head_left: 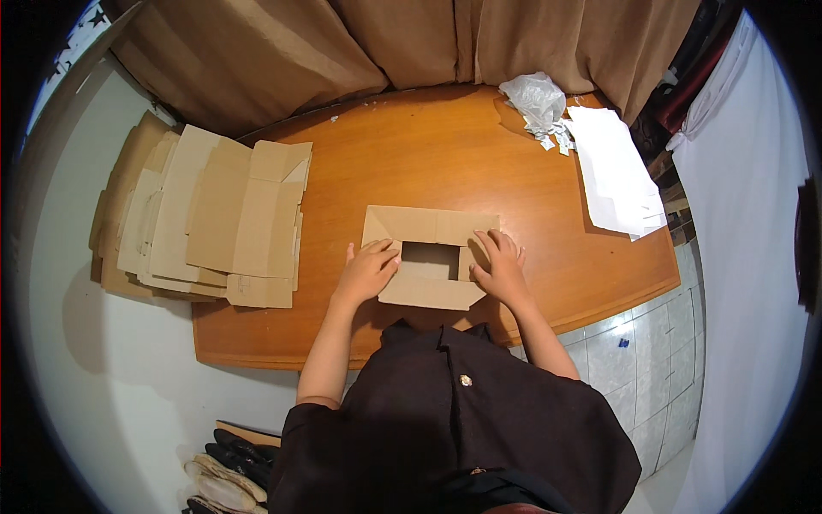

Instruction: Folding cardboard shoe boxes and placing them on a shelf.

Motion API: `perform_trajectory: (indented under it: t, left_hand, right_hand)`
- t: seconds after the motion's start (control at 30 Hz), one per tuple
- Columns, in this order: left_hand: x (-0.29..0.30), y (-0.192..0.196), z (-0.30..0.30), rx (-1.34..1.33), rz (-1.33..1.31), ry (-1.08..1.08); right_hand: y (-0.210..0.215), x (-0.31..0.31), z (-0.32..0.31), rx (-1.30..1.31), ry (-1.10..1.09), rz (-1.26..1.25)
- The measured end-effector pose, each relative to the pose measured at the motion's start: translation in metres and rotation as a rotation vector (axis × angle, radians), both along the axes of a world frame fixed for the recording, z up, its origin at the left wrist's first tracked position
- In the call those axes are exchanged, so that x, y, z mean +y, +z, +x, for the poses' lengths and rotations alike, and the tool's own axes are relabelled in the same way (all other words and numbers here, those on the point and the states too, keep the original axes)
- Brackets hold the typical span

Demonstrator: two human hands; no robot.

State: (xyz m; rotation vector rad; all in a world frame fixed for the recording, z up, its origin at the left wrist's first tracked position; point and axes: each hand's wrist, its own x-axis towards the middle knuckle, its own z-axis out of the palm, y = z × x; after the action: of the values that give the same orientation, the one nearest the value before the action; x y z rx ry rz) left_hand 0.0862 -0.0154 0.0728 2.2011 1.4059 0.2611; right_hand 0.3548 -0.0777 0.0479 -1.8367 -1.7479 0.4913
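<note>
Both hands, left hand (366, 271) and right hand (499, 267), press flat, fingers spread, on the cardboard box (430, 256) side flaps; folding them inward seems underway.

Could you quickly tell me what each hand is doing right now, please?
Left hand: open, pressing flat on the cardboard box.
Right hand: open, fingers spread on the same box's right flap.

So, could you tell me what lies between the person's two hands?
In the head view, the small cardboard box, its open middle, lies between left hand and right hand.
</note>
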Motion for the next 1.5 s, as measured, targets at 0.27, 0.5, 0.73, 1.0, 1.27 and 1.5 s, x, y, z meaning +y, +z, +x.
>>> perform_trajectory:
  t: [0.27,0.5,0.73,1.0,1.27,1.5]
  left_hand:
    - [-0.004,-0.001,-0.001,0.117,0.025,-0.082]
    - [-0.005,0.0,-0.013,0.068,0.061,-0.011]
    - [-0.001,-0.003,-0.005,0.317,-0.059,-0.035]
    - [0.006,-0.023,-0.028,-0.331,-0.121,0.177]
    - [-0.006,-0.071,-0.017,-1.059,-0.25,0.475]
    - [-0.01,-0.09,0.003,-1.082,-0.253,0.707]
  right_hand:
    - [0.004,-0.007,-0.001,-0.14,0.077,0.042]
    - [-0.01,-0.011,0.017,0.089,-0.082,0.197]
    - [-0.026,-0.023,0.015,0.215,-0.098,0.174]
    - [-0.03,-0.045,0.029,0.443,0.089,0.145]
    - [-0.05,-0.032,0.0,0.832,-0.11,0.095]
    - [-0.072,-0.017,-0.014,0.634,-0.277,0.217]
